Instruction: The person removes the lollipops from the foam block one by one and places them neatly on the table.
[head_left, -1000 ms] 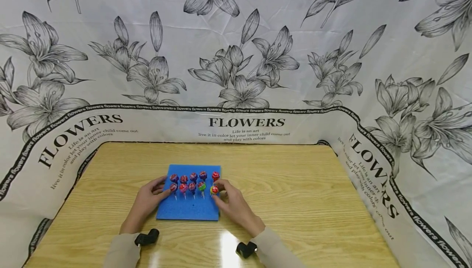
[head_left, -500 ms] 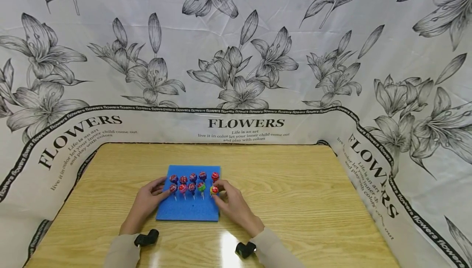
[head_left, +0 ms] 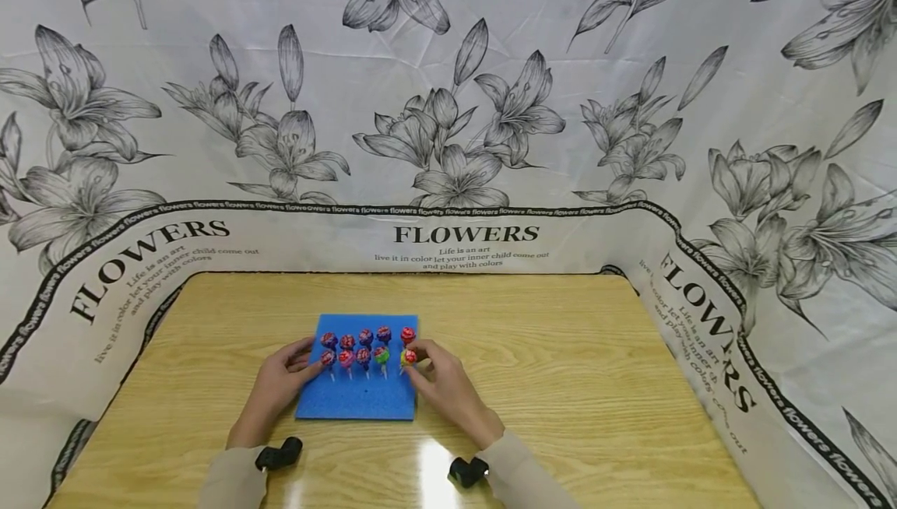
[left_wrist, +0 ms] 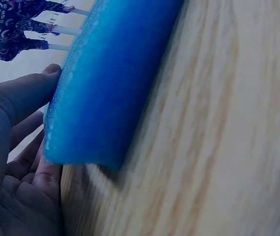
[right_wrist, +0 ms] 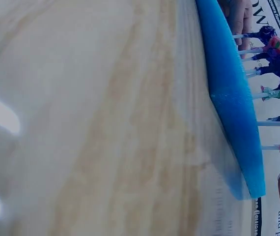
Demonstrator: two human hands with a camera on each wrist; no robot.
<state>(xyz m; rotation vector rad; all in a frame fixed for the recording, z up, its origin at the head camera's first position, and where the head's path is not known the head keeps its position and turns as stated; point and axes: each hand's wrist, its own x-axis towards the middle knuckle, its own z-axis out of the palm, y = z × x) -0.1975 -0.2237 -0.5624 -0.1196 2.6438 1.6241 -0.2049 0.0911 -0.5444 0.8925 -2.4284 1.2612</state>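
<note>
A thick blue foam block lies on the table with two rows of wrapped lollipops standing in it on white sticks. My left hand grips its left side; in the left wrist view the thumb lies at the top edge, with the fingers down the side. At the block's right, my right hand pinches a yellow-and-red lollipop at the end of the front row. A red lollipop stands just behind it, and a green one to its left.
The wooden table bears the block toward its left half. A white curtain with printed flowers and lettering hangs along the back and both sides. Each wrist carries a black camera mount.
The yellow-and-red lollipop and the right fingertips have shifted up very slightly. The left hand and the foam block stay put.
</note>
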